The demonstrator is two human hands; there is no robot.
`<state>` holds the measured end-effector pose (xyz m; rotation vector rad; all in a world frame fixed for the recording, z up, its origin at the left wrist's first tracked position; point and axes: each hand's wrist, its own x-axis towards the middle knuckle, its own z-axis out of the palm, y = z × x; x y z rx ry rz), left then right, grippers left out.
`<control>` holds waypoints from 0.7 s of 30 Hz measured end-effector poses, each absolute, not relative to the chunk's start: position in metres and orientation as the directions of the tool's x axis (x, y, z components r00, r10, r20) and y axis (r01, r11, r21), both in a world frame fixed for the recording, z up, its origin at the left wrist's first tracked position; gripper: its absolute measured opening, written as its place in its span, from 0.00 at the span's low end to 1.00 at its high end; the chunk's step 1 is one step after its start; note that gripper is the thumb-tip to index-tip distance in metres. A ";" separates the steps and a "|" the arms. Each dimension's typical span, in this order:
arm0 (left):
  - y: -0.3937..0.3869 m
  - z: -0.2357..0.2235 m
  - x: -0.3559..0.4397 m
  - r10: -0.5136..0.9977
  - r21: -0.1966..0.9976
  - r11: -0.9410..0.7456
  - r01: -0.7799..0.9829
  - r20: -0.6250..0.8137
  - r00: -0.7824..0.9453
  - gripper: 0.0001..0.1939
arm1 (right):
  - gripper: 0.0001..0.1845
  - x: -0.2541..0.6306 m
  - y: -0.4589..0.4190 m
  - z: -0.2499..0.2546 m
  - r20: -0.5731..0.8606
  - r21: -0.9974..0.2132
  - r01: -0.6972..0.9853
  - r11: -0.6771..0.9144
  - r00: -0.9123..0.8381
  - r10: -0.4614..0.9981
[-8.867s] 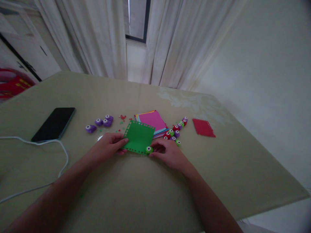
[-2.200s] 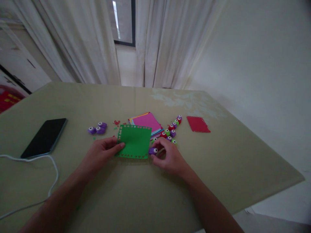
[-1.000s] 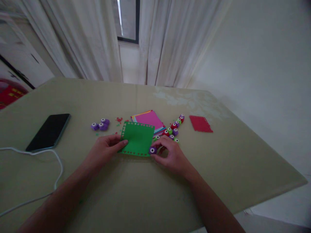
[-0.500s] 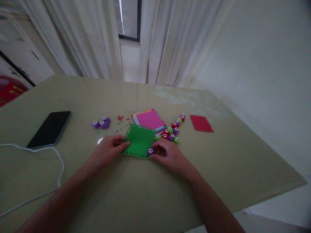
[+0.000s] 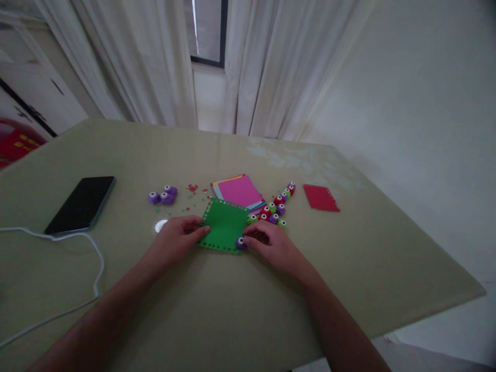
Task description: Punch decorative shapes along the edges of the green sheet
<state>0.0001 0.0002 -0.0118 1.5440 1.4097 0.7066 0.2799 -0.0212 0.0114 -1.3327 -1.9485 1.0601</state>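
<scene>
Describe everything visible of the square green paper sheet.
The square green sheet looks like thin paper or card, plain in the middle, with small cut-out holes along its left, far and near edges; none show on the right edge. Its far edge overlaps the stack of multicoloured papers in this view. The left hand grips its left side, thumb on top. A small rounded purple plastic-looking punch sits at its near right corner, with the right hand at it.

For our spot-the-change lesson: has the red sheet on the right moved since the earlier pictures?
No: the red sheet shows no visible shift in any direction against the table's pale pattern; only the camera's view has shifted slightly.
</scene>
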 end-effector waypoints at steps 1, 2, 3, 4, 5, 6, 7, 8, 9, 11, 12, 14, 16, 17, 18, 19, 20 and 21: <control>0.000 -0.012 0.000 0.970 0.890 0.058 0.452 -0.157 0.184 0.16 | 0.08 0.280 -0.021 0.011 0.003 -0.842 0.503 0.194 -0.356 0.934; 0.000 -0.011 0.000 0.971 0.889 0.057 0.454 -0.156 0.184 0.16 | 0.08 0.280 -0.021 0.011 0.001 -0.842 0.505 0.191 -0.353 0.936; 0.000 -0.011 0.000 0.971 0.887 0.052 0.459 -0.152 0.183 0.16 | 0.09 0.280 -0.021 0.011 -0.001 -0.841 0.508 0.189 -0.351 0.936; 0.000 -0.011 0.000 0.972 0.883 0.045 0.467 -0.146 0.184 0.16 | 0.09 0.280 -0.021 0.011 -0.005 -0.840 0.510 0.187 -0.351 0.936; 0.000 -0.011 0.000 0.973 0.878 0.037 0.478 -0.141 0.184 0.17 | 0.09 0.280 -0.021 0.011 -0.008 -0.840 0.511 0.185 -0.351 0.936; 0.000 -0.011 0.000 0.973 0.872 0.030 0.489 -0.137 0.183 0.17 | 0.09 0.280 -0.021 0.011 -0.012 -0.841 0.510 0.181 -0.351 0.936; 0.000 -0.012 0.001 0.973 0.868 0.028 0.495 -0.136 0.184 0.17 | 0.09 0.280 -0.021 0.011 -0.015 -0.843 0.508 0.176 -0.350 0.937; 0.000 -0.012 0.001 0.973 0.869 0.028 0.495 -0.137 0.185 0.17 | 0.09 0.280 -0.020 0.011 -0.019 -0.846 0.504 0.172 -0.351 0.936; 0.001 -0.013 0.001 0.973 0.872 0.030 0.489 -0.138 0.187 0.17 | 0.09 0.280 -0.020 0.011 -0.023 -0.849 0.502 0.168 -0.352 0.936; 0.001 -0.014 0.000 0.971 0.879 0.034 0.476 -0.141 0.191 0.17 | 0.09 0.280 -0.020 0.011 -0.028 -0.849 0.503 0.163 -0.351 0.936; 0.001 -0.015 0.000 0.971 0.881 0.035 0.472 -0.142 0.192 0.17 | 0.10 0.280 -0.020 0.011 -0.031 -0.847 0.506 0.162 -0.351 0.936; 0.001 -0.015 0.000 0.970 0.878 0.038 0.477 -0.147 0.193 0.17 | 0.10 0.280 -0.020 0.011 -0.034 -0.842 0.514 0.161 -0.350 0.936; 0.001 -0.015 0.000 0.968 0.879 0.046 0.474 -0.156 0.194 0.17 | 0.10 0.280 -0.019 0.011 -0.035 -0.840 0.518 0.162 -0.351 0.936; 0.001 -0.014 0.000 0.968 0.882 0.052 0.468 -0.160 0.194 0.17 | 0.10 0.280 -0.019 0.011 -0.036 -0.839 0.519 0.163 -0.353 0.935; 0.001 -0.014 0.000 0.967 0.885 0.056 0.461 -0.163 0.195 0.17 | 0.10 0.280 -0.018 0.011 -0.037 -0.839 0.519 0.163 -0.352 0.935; 0.001 -0.013 0.000 0.967 0.888 0.059 0.457 -0.164 0.195 0.17 | 0.09 0.279 -0.018 0.012 -0.039 -0.840 0.518 0.159 -0.350 0.936; 0.001 -0.012 0.001 0.967 0.888 0.059 0.456 -0.165 0.194 0.17 | 0.09 0.279 -0.018 0.012 -0.044 -0.844 0.516 0.149 -0.343 0.938; 0.001 -0.011 0.001 0.968 0.885 0.057 0.461 -0.163 0.193 0.17 | 0.10 0.279 -0.018 0.011 -0.054 -0.849 0.512 0.133 -0.334 0.941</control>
